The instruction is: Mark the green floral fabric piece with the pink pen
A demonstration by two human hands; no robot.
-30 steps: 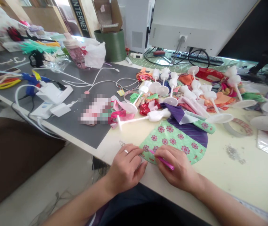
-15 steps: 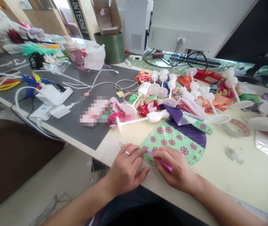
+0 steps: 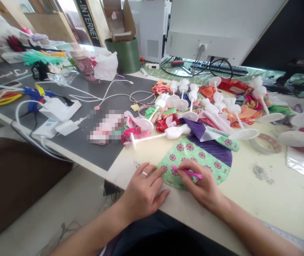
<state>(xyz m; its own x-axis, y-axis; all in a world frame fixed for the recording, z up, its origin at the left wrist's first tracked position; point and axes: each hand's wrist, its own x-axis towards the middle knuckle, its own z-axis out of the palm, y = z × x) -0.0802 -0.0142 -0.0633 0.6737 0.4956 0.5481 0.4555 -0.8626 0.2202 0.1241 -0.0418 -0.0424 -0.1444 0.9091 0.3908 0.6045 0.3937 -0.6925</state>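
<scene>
Pinching a pink pen (image 3: 194, 174) in the right hand (image 3: 201, 186), over flowered green cloth (image 3: 180, 154) at the frame's lower centre; resting the left hand (image 3: 143, 190), loosely spread, at the cloth's left edge; working on a pale bench (image 3: 244, 192), near white stands (image 3: 244, 134) strewn across centre right.

Two hands (image 3: 144, 190), one pink pen (image 3: 193, 174), one ring (image 3: 144, 174), one green bin (image 3: 124, 55), two monitors (image 3: 213, 25).
</scene>
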